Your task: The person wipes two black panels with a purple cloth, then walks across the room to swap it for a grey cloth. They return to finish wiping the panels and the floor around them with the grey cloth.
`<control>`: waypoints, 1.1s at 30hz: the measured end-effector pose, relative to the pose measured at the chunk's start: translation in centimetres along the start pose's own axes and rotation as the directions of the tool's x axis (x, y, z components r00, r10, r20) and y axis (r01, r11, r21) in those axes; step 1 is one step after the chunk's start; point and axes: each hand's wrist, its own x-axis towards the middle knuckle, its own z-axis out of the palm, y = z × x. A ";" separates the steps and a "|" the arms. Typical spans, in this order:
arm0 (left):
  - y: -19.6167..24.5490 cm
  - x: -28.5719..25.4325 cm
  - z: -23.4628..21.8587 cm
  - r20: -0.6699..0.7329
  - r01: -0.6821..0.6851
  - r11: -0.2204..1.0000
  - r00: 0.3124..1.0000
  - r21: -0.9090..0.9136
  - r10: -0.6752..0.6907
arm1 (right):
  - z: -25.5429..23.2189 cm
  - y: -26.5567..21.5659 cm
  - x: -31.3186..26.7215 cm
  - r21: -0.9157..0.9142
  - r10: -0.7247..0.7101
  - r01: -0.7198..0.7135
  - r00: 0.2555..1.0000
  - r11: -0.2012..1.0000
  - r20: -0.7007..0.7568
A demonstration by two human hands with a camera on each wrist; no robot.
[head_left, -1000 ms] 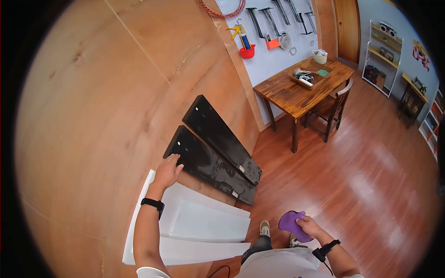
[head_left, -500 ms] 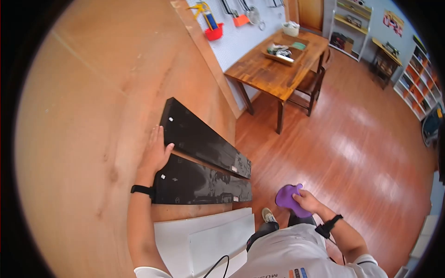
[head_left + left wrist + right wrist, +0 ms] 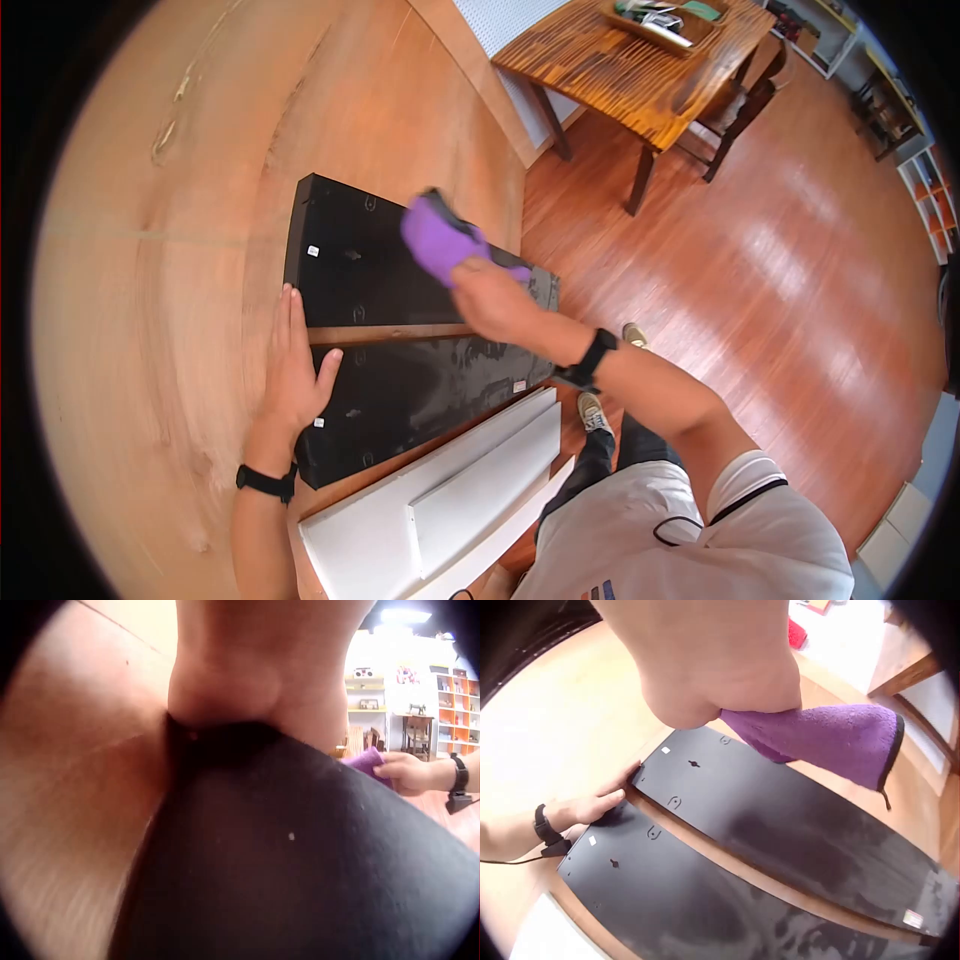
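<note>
Two long black boards lean side by side on the wooden wall, the upper board [image 3: 350, 250] and the lower board [image 3: 400, 400], with a narrow gap between them. My left hand [image 3: 298, 375] rests at their top ends by the gap, fingers straight and thumb spread. Over the upper board, my right hand [image 3: 495, 300] grips a purple cloth [image 3: 440, 240]. In the right wrist view the cloth [image 3: 840, 739] hangs out of the hand above the boards; whether it touches them cannot be told. Greyish smudges mark the boards' far ends.
White panels [image 3: 440, 500] lean below the black boards. A wooden table [image 3: 610, 70] holding a tray stands at the top, a chair [image 3: 735, 115] beside it. Shoes [image 3: 592, 412] are on the reddish floor [image 3: 780, 260] near the boards.
My right hand has swung up and left with the purple cloth, from beside the body to over the upper board. My left hand has moved along the boards' top ends; the head view has shifted.
</note>
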 end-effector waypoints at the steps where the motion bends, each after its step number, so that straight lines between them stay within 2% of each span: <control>1: -0.1 0.1 0.2 -0.013 -0.010 1.000 1.000 -0.021 0.010 | 1.8 -0.1 1.7 0.040 -0.138 0.141 0.988 0.989 -0.071; 3: -0.1 0.1 0.3 0.015 0.006 1.000 1.000 -0.024 -0.005 | 5.2 -0.7 2.8 0.106 -0.207 0.205 0.978 0.973 0.007; 5: -0.3 0.0 0.5 0.022 0.011 0.998 1.000 -0.068 -0.009 | 10.4 0.0 1.3 0.089 -0.293 0.300 0.952 0.950 -0.088; 7: -0.3 0.0 0.6 0.055 0.044 0.995 0.998 -0.084 -0.040 | 11.7 0.9 -1.2 0.028 -0.229 0.228 0.972 0.973 0.053; 9: 0.0 0.0 0.4 0.096 0.098 0.995 0.991 -0.015 -0.096 | 13.0 3.8 -2.9 0.067 -0.184 0.180 0.981 0.981 0.057; 11: -0.1 -0.3 0.1 0.130 0.126 0.990 0.982 0.070 -0.134 | 14.3 6.8 -5.1 0.173 0.016 -0.019 1.000 0.985 0.020; 12: -0.3 -0.7 -0.1 0.148 0.123 0.987 0.979 0.104 -0.138 | 15.0 9.0 -6.2 0.154 0.059 -0.059 0.998 0.986 0.004; 14: -0.7 -0.9 -0.6 0.183 0.083 0.979 0.976 0.185 -0.117 | 15.8 13.0 -8.3 0.173 0.229 -0.221 0.973 0.960 -0.032; 15: -0.3 -1.3 -0.4 0.157 0.101 0.969 0.978 0.225 -0.138 | 16.4 15.4 -9.3 0.191 0.317 -0.299 0.945 0.935 -0.075; 17: 0.8 0.0 -0.3 0.149 0.209 0.973 0.964 0.096 -0.222 | 18.2 20.5 -11.5 0.248 0.496 -0.455 0.856 0.855 -0.142; 18: 1.0 0.2 -0.2 0.162 0.204 0.974 0.963 0.098 -0.218 | 19.5 23.7 -12.9 0.244 0.581 -0.537 0.794 0.808 -0.177; 19: 1.3 0.1 -0.3 0.170 0.241 0.965 0.951 0.108 -0.257 | 21.0 27.6 -14.5 0.380 0.723 -0.633 0.671 0.675 -0.165; 20: 1.3 -0.1 -0.3 0.174 0.277 0.954 0.940 0.119 -0.294 | 22.5 31.6 -16.1 0.377 0.862 -0.788 0.504 0.486 -0.057; 21: 1.1 -0.3 -0.2 0.175 0.271 0.955 0.941 0.120 -0.289 | 20.9 33.3 -15.3 0.445 0.940 -0.891 0.227 0.095 0.253; 23: 0.6 -0.4 0.0 0.153 0.252 0.966 0.954 0.052 -0.257 | 23.2 36.4 -14.4 0.819 0.933 -0.574 0.281 -0.023 0.224; 25: 0.6 -0.4 -0.3 0.156 0.239 0.969 0.957 0.062 -0.246 | 20.1 32.0 -9.5 0.772 0.890 -0.579 0.454 0.261 0.040; 26: 0.7 -0.3 -0.3 0.158 0.243 0.968 0.955 0.065 -0.250 | 19.6 30.0 -7.7 0.683 0.812 -0.587 0.584 0.435 -0.015; 27: 0.8 -0.3 -0.4 0.163 0.244 0.967 0.954 0.068 -0.252 | 17.9 26.5 -5.4 0.531 0.675 -0.582 0.737 0.616 0.026; 28: 0.6 -0.4 -0.4 0.161 0.234 0.970 0.957 0.059 -0.240 | 15.5 22.0 -3.3 0.190 0.446 -0.467 0.883 0.863 0.143; 29: 0.4 -0.7 -0.7 0.194 0.219 0.969 0.952 0.116 -0.238 | 18.2 18.7 -2.9 0.277 0.409 -0.352 0.894 0.894 -0.186; 31: 0.4 -1.2 -1.1 0.230 0.186 0.967 0.947 0.175 -0.224 | 14.7 12.5 -1.5 0.240 0.279 -0.275 0.960 0.931 0.019; 33: 0.3 -1.4 -0.8 0.218 0.185 0.968 0.951 0.168 -0.219 | 15.0 11.7 -2.6 0.250 0.171 -0.189 0.981 0.950 0.094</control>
